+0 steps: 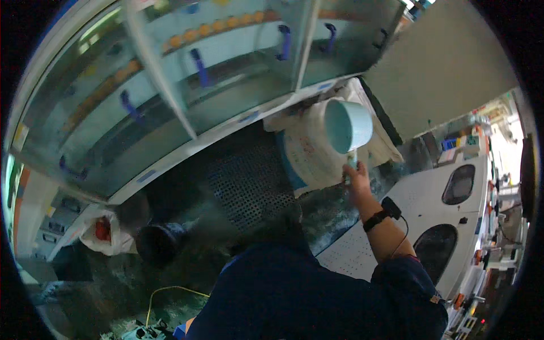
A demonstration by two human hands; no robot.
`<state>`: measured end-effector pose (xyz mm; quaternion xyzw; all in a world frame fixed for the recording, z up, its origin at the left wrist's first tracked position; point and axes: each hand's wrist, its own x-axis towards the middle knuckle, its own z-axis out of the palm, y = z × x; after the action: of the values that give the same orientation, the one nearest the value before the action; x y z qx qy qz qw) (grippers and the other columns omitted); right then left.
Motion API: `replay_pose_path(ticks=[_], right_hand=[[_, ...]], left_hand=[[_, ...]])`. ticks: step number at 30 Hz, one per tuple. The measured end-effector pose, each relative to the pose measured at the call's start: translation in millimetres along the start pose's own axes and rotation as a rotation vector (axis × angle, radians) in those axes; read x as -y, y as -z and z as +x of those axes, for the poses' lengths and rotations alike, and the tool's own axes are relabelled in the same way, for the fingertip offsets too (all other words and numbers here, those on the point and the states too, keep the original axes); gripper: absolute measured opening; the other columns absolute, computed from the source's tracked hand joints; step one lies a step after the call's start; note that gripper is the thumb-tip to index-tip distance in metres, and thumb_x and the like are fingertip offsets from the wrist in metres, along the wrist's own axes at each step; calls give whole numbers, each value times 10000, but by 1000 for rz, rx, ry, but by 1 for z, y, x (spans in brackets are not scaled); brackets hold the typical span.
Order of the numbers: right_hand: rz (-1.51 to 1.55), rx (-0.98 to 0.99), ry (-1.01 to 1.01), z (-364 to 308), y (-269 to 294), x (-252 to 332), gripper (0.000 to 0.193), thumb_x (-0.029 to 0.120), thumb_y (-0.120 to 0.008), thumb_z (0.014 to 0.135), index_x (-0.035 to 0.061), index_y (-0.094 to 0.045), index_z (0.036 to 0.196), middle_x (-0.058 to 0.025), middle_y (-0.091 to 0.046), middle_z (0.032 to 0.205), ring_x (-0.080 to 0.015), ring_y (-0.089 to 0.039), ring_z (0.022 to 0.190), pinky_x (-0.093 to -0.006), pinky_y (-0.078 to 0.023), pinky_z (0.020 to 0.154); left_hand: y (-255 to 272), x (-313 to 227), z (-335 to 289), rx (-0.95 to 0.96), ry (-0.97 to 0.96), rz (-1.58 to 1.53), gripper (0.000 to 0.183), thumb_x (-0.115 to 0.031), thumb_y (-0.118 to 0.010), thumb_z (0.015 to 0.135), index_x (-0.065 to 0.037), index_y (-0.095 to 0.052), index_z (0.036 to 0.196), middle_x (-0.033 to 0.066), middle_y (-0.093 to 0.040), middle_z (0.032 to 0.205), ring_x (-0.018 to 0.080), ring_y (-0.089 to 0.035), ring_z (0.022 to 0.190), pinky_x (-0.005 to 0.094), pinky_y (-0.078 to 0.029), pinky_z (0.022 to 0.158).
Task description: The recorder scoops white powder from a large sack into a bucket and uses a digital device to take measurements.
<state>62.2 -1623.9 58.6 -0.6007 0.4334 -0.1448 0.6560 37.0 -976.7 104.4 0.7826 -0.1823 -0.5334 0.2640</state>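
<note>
My right hand [357, 175] is closed around the handle of a light blue plastic dipper [361, 126]. The dipper is raised, and its round mouth is tipped to the left; no contents can be made out in the part of its inside that shows. Behind and below it lies a large white woven sack [309, 148] with a blue band. A dark strap with a small black device [390, 207] and a thin cable is on my right wrist. My left hand is out of sight.
A long cabinet with clear panels [238, 73] and blue handles runs along the far side. A perforated dark mat [249, 184] lies before it. A white bag [107, 241] and a black bucket [158, 245] stand left; white panelled equipment [411, 187] stands right. A yellow cord [170, 289] crosses the floor.
</note>
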Motion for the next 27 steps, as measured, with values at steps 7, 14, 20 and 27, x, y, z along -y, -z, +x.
replay_pose_path(ticks=[7,14,20,27], right_hand=[[-208,-189,-86,106,150,-12,395,217,-680,827,60,-525,1155,-68,-593,945,-183,-584,843,-367,-496,646],[-594,95,-47,167,198,-53,473,207,-697,822,-22,-526,1199,-98,-627,967,-173,-597,739,-343,-482,586],[-657,182,-114,177,219,-79,528,212,-714,822,-39,-510,1239,-115,-633,943,-183,-616,743,-333,-485,591],[-559,235,-376,233,145,-24,552,221,-705,817,-27,-480,1255,-164,-641,960,-228,-653,769,-371,-514,634]], left_hand=[[-11,-132,69,-21,196,162,258,-314,-552,936,-120,-659,1069,173,-672,967,383,-639,928,461,-502,798],[-19,-259,143,-1,361,409,243,-311,-561,934,-122,-664,1047,170,-670,955,382,-639,919,464,-500,787],[-8,-334,202,38,396,538,230,-308,-567,932,-124,-667,1028,168,-669,946,381,-638,911,466,-499,778],[-17,-327,251,-166,-228,424,166,-252,-611,909,-91,-650,897,154,-632,838,386,-618,825,489,-492,720]])
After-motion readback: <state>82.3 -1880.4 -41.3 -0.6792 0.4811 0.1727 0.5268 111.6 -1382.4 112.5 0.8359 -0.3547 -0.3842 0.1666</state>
